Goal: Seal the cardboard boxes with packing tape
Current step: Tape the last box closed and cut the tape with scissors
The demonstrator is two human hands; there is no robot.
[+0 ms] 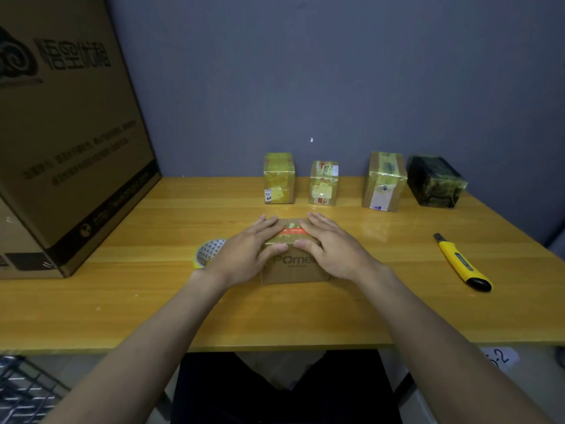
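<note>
The left hand (244,255) and right hand (331,249) are covering most of the box (292,270) top and clipping its printed name. The left hand is also hiding part of the tape roll (206,252). The frame's left edge is cutting off the big carton (67,133), its small print blurring.

A long yellow wooden table (122,301) stands against a gray wall. At the back of it four small taped boxes stand in a row: a yellow-taped box (279,178), a box with stickers (324,183), a taller box (384,181) and a dark box (435,181), each a little apart from the next. Near the middle sits a small brown box (293,270) with a roll of tape (208,253) just beside it on the left, a very big cardboard box (67,133) fills the left end, and a yellow knife (461,263) lies alone on the right.
</note>
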